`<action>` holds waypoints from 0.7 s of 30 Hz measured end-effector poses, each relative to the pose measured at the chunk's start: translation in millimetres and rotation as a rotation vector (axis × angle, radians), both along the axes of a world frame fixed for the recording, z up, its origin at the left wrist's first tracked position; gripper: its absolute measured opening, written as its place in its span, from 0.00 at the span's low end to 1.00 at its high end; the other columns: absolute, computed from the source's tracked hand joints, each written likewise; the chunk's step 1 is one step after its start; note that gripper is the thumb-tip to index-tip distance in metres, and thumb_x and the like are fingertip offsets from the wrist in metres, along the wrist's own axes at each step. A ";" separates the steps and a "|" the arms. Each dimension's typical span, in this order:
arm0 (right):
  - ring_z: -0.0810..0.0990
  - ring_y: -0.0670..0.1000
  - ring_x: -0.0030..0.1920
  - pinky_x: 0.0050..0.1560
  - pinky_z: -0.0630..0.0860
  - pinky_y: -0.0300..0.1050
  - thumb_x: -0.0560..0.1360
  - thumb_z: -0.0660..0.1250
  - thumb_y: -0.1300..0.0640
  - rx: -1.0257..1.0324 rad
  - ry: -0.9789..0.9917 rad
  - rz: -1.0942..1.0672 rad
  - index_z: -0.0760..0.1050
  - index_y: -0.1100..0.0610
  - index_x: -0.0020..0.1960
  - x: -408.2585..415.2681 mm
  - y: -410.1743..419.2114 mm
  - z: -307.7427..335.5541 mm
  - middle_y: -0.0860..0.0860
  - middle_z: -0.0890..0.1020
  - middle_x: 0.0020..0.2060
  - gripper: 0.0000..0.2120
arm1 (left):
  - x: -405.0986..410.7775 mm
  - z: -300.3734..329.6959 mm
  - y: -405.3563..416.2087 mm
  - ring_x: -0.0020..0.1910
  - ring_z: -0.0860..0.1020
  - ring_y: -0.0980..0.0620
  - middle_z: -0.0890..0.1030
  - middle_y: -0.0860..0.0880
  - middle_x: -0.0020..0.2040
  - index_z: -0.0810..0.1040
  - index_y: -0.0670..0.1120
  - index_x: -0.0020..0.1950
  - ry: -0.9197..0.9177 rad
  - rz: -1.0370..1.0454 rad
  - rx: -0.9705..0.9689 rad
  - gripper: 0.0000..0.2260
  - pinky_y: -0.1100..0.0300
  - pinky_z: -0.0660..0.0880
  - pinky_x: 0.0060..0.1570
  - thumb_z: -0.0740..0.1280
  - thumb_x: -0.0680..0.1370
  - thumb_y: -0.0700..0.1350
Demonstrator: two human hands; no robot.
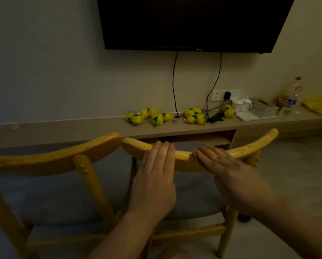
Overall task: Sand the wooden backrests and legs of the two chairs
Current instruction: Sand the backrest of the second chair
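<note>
Two chairs stand side by side, backs toward the camera, before a long shelf (100,128) under a wall TV (190,23). Both hands work on the right chair's backrest (182,159); the left chair's backrest (53,157) sits just beside it, ends almost touching, with nothing on it. The left hand (156,176) lies over the rail with fingers straight and together, bracing it rather than gripping. The right hand (229,174) presses flat on the rail, fingers extended; a small pale pad (193,153), probably the sandpaper, peeks out at its fingertips, though the dim light leaves that uncertain. To sand this rail well, I would keep the left hand steadying the chair close to the working spot, and run the right hand along the curve of the rail with the grain, using even, moderate pressure from the whole palm. The rounded top and both faces need separate passes. The legs (225,238) below look untouched by either hand, so they likely come later.
</note>
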State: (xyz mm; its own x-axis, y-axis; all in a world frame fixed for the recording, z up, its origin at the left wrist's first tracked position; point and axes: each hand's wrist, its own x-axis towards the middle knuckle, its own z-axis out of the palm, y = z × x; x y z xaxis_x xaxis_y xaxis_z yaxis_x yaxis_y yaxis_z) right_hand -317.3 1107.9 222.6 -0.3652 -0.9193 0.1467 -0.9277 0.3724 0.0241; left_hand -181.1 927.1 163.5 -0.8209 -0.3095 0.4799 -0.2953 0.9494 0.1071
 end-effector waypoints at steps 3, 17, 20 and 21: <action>0.63 0.54 0.78 0.76 0.54 0.52 0.75 0.52 0.56 -0.023 0.045 -0.005 0.62 0.52 0.80 10.5 -5.9 6.7 0.51 0.65 0.78 0.32 | -0.8 -2.6 1.2 0.82 0.53 0.44 0.59 0.44 0.81 0.54 0.42 0.83 0.007 0.003 0.009 0.38 0.44 0.55 0.79 0.64 0.75 0.44; 0.44 0.45 0.81 0.77 0.39 0.41 0.77 0.54 0.59 0.138 -0.027 0.116 0.43 0.43 0.80 -35.7 21.9 21.9 0.42 0.48 0.80 0.36 | 3.3 14.3 9.3 0.82 0.54 0.46 0.59 0.47 0.81 0.54 0.45 0.83 -0.051 0.040 0.106 0.39 0.44 0.62 0.77 0.62 0.72 0.50; 0.48 0.48 0.81 0.76 0.36 0.41 0.79 0.48 0.54 0.081 0.020 0.153 0.42 0.45 0.81 -21.0 2.2 10.7 0.45 0.50 0.82 0.32 | 1.9 13.2 12.3 0.82 0.54 0.46 0.59 0.47 0.80 0.56 0.45 0.82 -0.020 0.068 0.080 0.38 0.44 0.63 0.77 0.56 0.72 0.53; 0.50 0.49 0.82 0.77 0.38 0.42 0.80 0.49 0.54 0.060 0.045 0.182 0.43 0.47 0.82 -17.0 -5.9 8.0 0.47 0.52 0.82 0.32 | 1.3 13.5 14.3 0.81 0.54 0.46 0.59 0.47 0.80 0.56 0.45 0.81 -0.010 0.089 0.074 0.38 0.45 0.64 0.76 0.55 0.71 0.54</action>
